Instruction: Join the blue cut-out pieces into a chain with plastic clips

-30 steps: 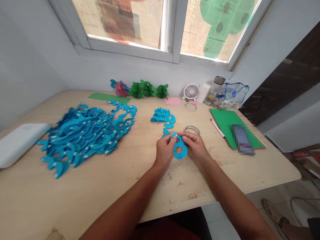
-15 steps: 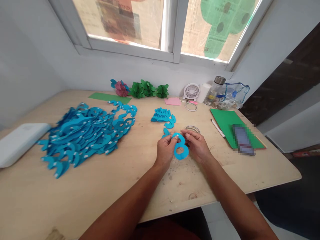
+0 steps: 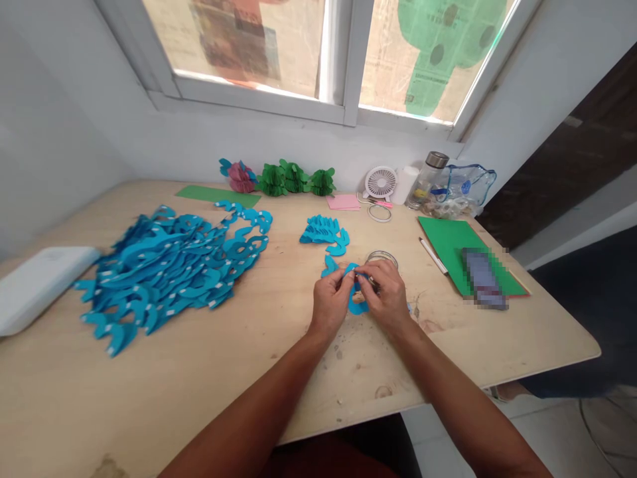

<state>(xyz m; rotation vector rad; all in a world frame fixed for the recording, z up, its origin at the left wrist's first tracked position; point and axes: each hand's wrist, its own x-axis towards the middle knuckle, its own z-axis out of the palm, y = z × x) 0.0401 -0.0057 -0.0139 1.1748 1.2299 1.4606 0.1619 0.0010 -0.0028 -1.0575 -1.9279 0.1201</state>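
A blue paper cutout (image 3: 358, 307), shaped like a figure eight, is between my hands over the table. My left hand (image 3: 331, 302) pinches its upper left edge between thumb and fingers. The fingertips of my right hand (image 3: 384, 289) are closed at the top of the same cutout, meeting those of the left. My right hand covers much of it, and the exact spot they pinch is hidden. Just behind lies a blue paper chain (image 3: 323, 230), folded into a small stack, with a loose end trailing to my left hand. A roll of tape (image 3: 382, 255) sits behind my right hand.
A big heap of blue paper chain (image 3: 169, 265) with white patches spreads at left, beside a white device (image 3: 42, 285). Along the back stand green paper decorations (image 3: 293, 178), a small fan (image 3: 381, 182) and a bottle (image 3: 428, 179). Green card (image 3: 448, 245) lies right. A person's leg (image 3: 592, 325) shows beyond.
My right hand has moved left onto the cutout, its fingertips now meeting my left hand's at the top. At the far right, a person's leg and foot have shifted into clearer view.
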